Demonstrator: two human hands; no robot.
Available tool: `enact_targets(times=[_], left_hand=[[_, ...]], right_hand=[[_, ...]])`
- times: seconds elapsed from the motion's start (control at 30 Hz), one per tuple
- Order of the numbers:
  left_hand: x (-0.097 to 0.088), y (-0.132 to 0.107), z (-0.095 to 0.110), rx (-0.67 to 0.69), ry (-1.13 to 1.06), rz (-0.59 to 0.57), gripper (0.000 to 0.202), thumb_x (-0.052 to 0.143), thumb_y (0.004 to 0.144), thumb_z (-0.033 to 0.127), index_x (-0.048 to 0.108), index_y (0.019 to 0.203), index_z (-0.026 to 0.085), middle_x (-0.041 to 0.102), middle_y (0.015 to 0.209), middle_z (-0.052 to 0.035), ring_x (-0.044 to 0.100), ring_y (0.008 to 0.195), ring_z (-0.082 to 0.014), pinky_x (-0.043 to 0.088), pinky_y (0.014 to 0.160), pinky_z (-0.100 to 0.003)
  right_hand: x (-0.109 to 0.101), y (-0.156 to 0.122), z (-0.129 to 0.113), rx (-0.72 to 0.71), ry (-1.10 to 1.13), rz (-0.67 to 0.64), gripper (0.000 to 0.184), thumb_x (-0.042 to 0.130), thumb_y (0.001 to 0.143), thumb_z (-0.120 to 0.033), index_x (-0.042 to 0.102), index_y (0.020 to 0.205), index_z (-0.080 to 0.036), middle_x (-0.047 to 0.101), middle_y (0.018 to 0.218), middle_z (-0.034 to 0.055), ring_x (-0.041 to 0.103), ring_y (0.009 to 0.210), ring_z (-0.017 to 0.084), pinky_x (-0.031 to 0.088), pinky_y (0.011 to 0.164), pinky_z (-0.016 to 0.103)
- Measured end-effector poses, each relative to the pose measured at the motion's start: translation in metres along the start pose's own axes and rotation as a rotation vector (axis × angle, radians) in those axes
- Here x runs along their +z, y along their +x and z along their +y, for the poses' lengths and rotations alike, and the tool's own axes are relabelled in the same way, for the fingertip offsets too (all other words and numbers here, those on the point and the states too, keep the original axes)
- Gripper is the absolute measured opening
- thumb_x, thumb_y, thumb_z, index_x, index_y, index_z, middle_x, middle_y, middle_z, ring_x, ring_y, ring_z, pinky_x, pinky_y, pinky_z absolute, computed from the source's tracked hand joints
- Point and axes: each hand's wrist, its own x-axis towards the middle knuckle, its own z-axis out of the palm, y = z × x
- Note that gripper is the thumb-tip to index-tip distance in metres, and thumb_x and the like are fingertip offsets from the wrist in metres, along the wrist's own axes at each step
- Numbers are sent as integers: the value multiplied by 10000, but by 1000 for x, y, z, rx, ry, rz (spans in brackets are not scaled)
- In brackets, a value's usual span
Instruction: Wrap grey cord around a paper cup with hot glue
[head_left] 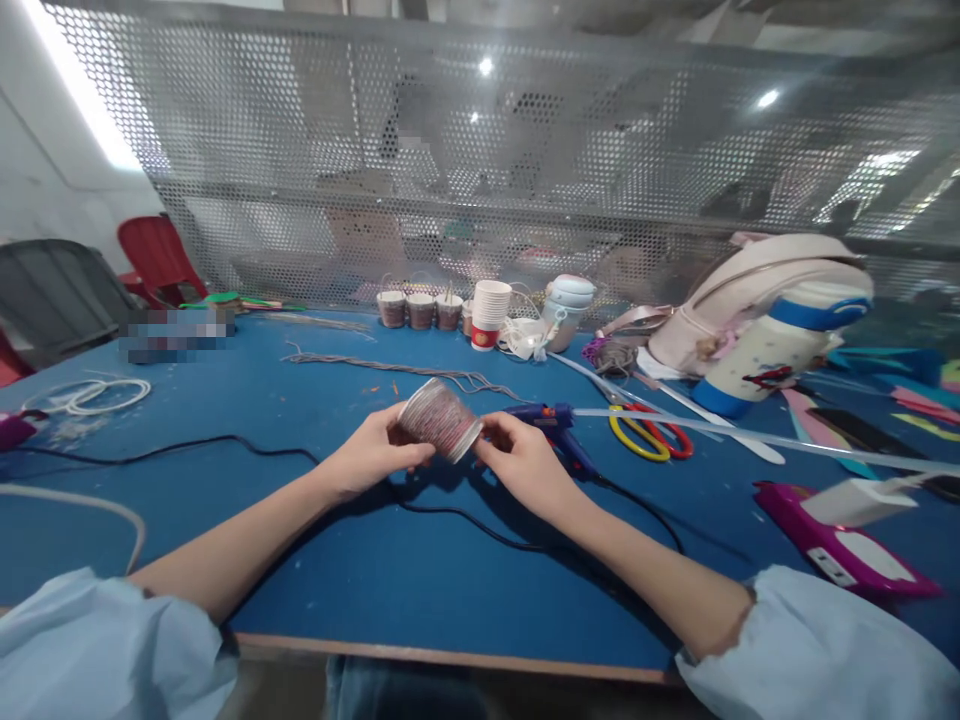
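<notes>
A small cup wrapped in reddish-grey cord (441, 420) is tilted between my two hands above the table. My left hand (379, 448) is closed around its left side, thumb along the lower edge. At the cup's right end, the fingertips of my right hand (523, 462) are pinched against its edge; whether they also hold a cord end is too small to tell. Just beyond my right hand lies a blue glue gun (551, 415) with a long clear glue stick (675, 427) in its back. Yellow-and-red-handled scissors (639, 432) rest right of it.
Several cord-wrapped cups (421, 311) and stacked paper cups (490, 312) stand at the back. Loose cords (397, 366) lie before them. A black cable (465, 514) crosses under my hands. At right are a bottle (776, 350), a pink bag (716, 300) and a magenta power strip (844, 545).
</notes>
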Motion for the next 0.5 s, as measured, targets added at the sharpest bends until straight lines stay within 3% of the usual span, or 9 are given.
enact_targets(times=[0.1,0.23,0.37,0.5], left_hand=[[6,-1,1,-31,82,29,266,675,709,255,542,907,139,621,637,13,550,507,-105,434,488,-236],[15,-1,2,-67,55,165,368,656,665,191,458,974,178,622,718,30,600,502,-113,414,438,-213],[19,-3,4,-49,-34,169,411,657,644,158,450,997,186,621,800,26,631,565,-110,485,544,-248],[19,-4,6,-50,-20,166,380,712,669,238,477,961,175,614,766,42,607,572,-98,491,607,-256]], right_hand=[[0,2,7,-42,-47,66,133,511,832,-213,629,869,-164,665,708,17,611,628,146,480,603,274],[0,4,10,-80,-84,114,106,521,825,-196,622,847,-175,669,714,18,618,650,153,479,619,277],[3,2,8,-119,-146,129,98,534,813,-162,628,834,-181,674,731,22,618,670,158,472,642,283],[4,1,7,-152,-184,125,106,533,824,-140,623,852,-188,680,767,24,617,686,155,470,661,282]])
